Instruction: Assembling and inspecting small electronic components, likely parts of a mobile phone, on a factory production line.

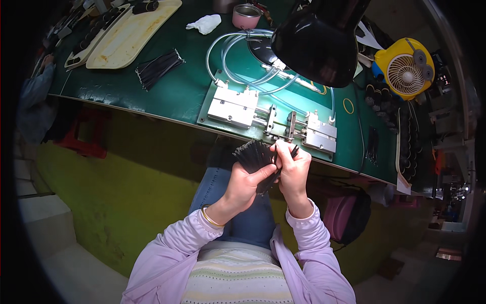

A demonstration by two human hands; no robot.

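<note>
A thick bundle of thin black strands (253, 155), like short wires or tubes with pale tips, is gripped in my left hand (242, 185), above my lap at the table's front edge. Beside it, my right hand (294, 169) is closed with thumb and forefinger pinched on a few black strands at the bundle's right side. Just beyond my hands sits a metal clamping fixture. Its left silver block (232, 106) and right silver block (320, 135) face each other, with small dark jaws (281, 121) between them. Clear air hoses (228, 55) loop behind.
A black lamp shade (319, 45) hangs over the fixture. On the green table (172, 96) lie another bundle of black strands (160, 69), a cream tray (131, 35), a pink cup (246, 17) and a yellow fan (406, 70). Another person's sleeve (40, 88) shows at the left.
</note>
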